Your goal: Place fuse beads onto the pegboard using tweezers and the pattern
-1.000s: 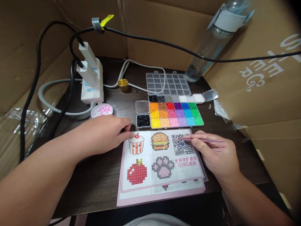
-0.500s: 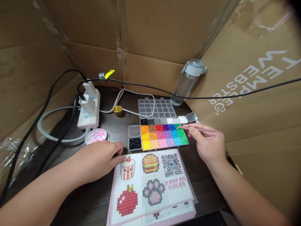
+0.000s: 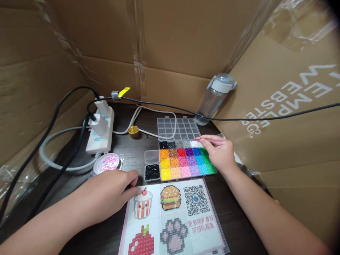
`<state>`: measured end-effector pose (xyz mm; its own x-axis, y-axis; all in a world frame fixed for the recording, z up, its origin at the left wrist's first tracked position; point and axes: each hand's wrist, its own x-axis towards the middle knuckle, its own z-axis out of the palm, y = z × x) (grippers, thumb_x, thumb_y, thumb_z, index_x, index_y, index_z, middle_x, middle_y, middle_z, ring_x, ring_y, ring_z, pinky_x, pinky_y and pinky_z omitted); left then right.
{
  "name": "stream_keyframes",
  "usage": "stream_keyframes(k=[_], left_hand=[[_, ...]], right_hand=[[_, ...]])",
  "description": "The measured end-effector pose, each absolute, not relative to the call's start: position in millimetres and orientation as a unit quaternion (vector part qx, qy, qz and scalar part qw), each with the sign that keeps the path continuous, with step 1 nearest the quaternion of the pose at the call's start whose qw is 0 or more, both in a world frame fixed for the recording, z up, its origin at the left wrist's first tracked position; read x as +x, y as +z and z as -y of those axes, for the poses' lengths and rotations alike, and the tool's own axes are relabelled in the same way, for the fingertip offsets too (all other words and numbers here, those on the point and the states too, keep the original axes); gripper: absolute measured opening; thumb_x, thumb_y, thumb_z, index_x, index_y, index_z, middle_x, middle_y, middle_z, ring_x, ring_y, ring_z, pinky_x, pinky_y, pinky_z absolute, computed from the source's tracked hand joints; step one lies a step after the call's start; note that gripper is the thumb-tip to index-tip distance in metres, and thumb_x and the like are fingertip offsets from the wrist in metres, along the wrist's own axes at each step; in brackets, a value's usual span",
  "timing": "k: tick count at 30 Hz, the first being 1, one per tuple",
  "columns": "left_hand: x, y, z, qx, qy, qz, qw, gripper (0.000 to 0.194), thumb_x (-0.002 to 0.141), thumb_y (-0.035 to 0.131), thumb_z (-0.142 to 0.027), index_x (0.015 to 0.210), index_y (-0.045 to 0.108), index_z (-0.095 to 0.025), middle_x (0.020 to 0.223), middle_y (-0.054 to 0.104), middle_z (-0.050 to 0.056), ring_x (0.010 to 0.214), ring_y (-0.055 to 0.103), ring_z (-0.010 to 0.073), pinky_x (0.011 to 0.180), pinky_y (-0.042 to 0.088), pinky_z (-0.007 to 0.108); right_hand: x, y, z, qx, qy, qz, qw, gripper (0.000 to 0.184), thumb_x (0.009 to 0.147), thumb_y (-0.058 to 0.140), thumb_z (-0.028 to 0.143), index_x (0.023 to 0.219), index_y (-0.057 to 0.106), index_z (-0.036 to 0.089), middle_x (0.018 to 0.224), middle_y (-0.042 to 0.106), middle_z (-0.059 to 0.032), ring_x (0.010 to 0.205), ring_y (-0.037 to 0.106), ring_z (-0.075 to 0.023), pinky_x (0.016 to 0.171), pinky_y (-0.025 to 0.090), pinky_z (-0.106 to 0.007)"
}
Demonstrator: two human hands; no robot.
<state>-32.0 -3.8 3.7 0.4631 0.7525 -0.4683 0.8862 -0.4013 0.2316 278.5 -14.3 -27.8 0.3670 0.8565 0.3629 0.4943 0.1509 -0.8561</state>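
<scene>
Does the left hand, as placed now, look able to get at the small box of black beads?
Probably yes. The left hand, at the corner of the pattern sheet, lies just left of the small box; its clear lid is open, and nothing stands between.

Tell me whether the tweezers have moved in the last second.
Yes, the tweezers moved forward, judged against the bead box. Their tip was over the QR code; now it is at the box's far row.
</scene>
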Motion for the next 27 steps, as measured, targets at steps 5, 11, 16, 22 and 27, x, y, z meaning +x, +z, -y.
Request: stream_keyframes(k=[5, 11, 16, 22, 27], left_hand=[[-31.5, 0.1, 4.1, 0.816, -0.139, -0.510, 0.235, 0.034, 0.086, 0.043, -0.055, 0.079, 0.056, -0.024, 0.074, 0.063, 0.005, 0.067, 0.056, 0.0194, 0.057, 0.030, 0.031], [-33.4, 0.0, 3.0, 0.817, -0.134, -0.506, 0.241, 0.034, 0.085, 0.044, -0.055, 0.077, 0.056, -0.024, 0.073, 0.063, 0.005, 0.066, 0.056, 0.0200, 0.057, 0.030, 0.032], [-32.2, -0.9, 5.2, 0.823, -0.132, -0.506, 0.220, 0.034, 0.086, 0.043, -0.053, 0.075, 0.055, -0.024, 0.071, 0.063, 0.004, 0.065, 0.056, 0.0189, 0.056, 0.030, 0.031], [-33.0, -7.1, 7.8, 0.835, -0.099, -0.503, 0.202, 0.031, 0.087, 0.044, -0.050, 0.073, 0.054, -0.024, 0.067, 0.061, 0.004, 0.060, 0.054, 0.0177, 0.055, 0.029, 0.032], [-32.9, -5.9, 7.9, 0.834, -0.097, -0.503, 0.204, 0.030, 0.087, 0.046, -0.050, 0.074, 0.054, -0.024, 0.069, 0.063, 0.004, 0.061, 0.055, 0.0176, 0.055, 0.029, 0.032]], right_hand=[[275.8, -42.4, 15.1, -0.622, 0.167, 0.548, 0.534, 0.014, 0.081, 0.068, 0.031, 0.079, 0.077, 0.021, 0.086, 0.078, -0.0063, 0.084, 0.074, -0.0209, 0.081, 0.059, -0.036], [277.3, -43.5, 15.5, -0.625, 0.150, 0.563, 0.520, 0.014, 0.081, 0.067, 0.029, 0.079, 0.077, 0.020, 0.086, 0.078, -0.0069, 0.083, 0.073, -0.0202, 0.079, 0.060, -0.036], [277.0, -44.0, 14.0, -0.635, 0.154, 0.552, 0.518, 0.015, 0.080, 0.067, 0.030, 0.079, 0.078, 0.020, 0.085, 0.078, -0.0081, 0.082, 0.073, -0.0216, 0.079, 0.060, -0.039], [276.2, -41.7, 13.9, -0.638, 0.162, 0.544, 0.520, 0.014, 0.078, 0.069, 0.033, 0.076, 0.077, 0.021, 0.083, 0.078, -0.0071, 0.081, 0.073, -0.0219, 0.078, 0.060, -0.039], [276.2, -41.8, 14.1, -0.640, 0.170, 0.537, 0.522, 0.014, 0.077, 0.071, 0.033, 0.077, 0.077, 0.021, 0.083, 0.078, -0.0065, 0.080, 0.073, -0.0216, 0.077, 0.060, -0.038]])
